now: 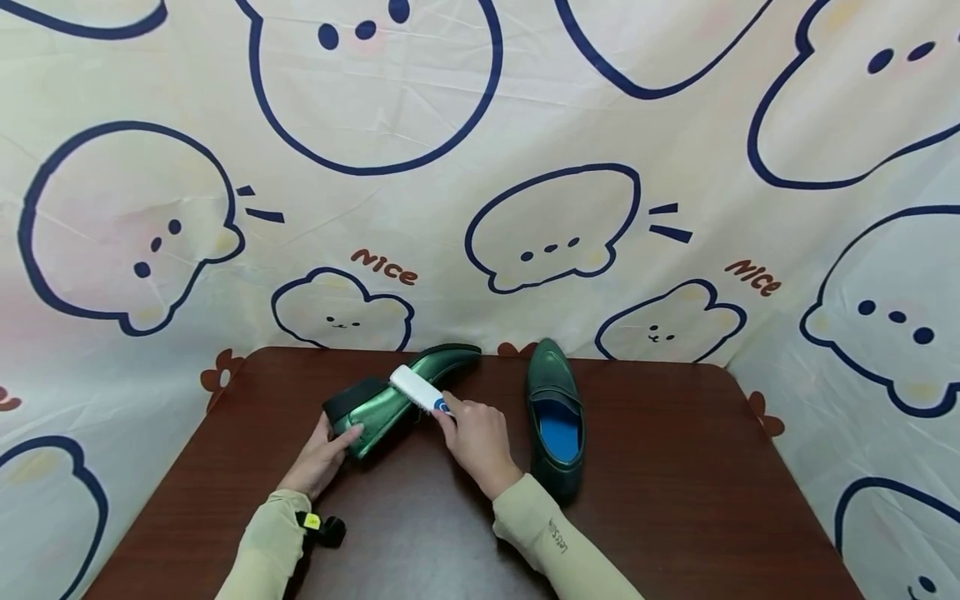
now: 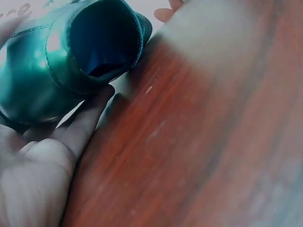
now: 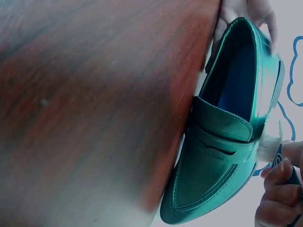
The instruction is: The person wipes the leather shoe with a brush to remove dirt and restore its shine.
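A shiny green loafer [image 1: 375,421] lies tipped on its side, its black heel [image 1: 356,399] facing up and left. Around its heel end, my left hand [image 1: 318,462] grips it, thumb on the upper; the left wrist view shows the shoe's dark opening close to the left hand's fingers [image 2: 85,123]. My right hand [image 1: 480,442] holds a small white brush [image 1: 415,388] with a blue handle. In the right wrist view, the brush's pale bristles [image 3: 269,147] meet the loafer's side near the penny strap [image 3: 220,149].
The matching green loafer [image 1: 555,417] stands upright to the right, blue insole showing and toe toward the back edge. Both shoes are on a dark brown wooden table [image 1: 675,500]. A cartoon-printed cloth [image 1: 435,217] hangs right behind the table and along its sides.
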`<state>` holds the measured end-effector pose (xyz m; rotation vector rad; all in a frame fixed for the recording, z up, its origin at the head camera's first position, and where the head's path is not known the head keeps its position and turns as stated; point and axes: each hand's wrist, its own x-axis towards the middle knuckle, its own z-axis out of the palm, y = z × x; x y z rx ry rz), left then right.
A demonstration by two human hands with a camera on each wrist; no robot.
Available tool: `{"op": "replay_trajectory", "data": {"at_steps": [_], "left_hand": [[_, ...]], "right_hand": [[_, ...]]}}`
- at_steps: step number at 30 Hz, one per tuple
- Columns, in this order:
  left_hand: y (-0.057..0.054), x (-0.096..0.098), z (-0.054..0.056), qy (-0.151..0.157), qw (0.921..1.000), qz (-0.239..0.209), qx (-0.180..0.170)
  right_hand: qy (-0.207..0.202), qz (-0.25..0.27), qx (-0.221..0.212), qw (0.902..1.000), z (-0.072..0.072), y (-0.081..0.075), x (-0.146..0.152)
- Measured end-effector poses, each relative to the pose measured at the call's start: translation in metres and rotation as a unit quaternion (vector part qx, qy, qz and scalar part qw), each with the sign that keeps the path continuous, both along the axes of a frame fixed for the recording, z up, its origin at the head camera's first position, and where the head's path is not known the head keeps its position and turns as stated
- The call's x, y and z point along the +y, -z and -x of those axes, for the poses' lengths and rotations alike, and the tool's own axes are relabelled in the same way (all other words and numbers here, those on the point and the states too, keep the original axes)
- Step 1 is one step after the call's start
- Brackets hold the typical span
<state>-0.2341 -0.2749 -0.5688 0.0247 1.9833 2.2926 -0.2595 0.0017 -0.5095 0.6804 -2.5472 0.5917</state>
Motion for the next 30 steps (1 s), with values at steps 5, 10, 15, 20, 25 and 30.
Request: {"op": "replay_trajectory", "data": {"at_steps": [5, 10, 15, 20, 25, 30], "left_hand": [[-0.001, 0.006, 0.003, -0.028, 0.9994, -0.014, -0.014], [-0.002, 0.007, 0.003, -0.027, 0.9992, -0.024, -0.016], [-0.001, 0.004, 0.004, -0.024, 0.9992, -0.030, -0.006], [0.002, 0.005, 0.006, -0.018, 0.9995, -0.027, -0.001], [0.002, 0.006, 0.006, -0.010, 0.9996, -0.028, -0.002], [0.002, 0.004, 0.005, -0.014, 0.9994, -0.029, -0.008]], "right_hand": [[-0.025, 0.001, -0.024, 0.9994, -0.003, 0.001, -0.003], [-0.098, -0.026, -0.066, 0.9926, -0.008, 0.010, -0.007], [-0.106, -0.044, -0.079, 0.9903, -0.006, 0.016, -0.011], [0.005, -0.013, -0.068, 0.9976, 0.007, 0.011, -0.005], [0.074, -0.002, -0.063, 0.9952, 0.017, 0.007, 0.000], [0.066, 0.003, -0.078, 0.9948, 0.016, 0.005, -0.001]]}}
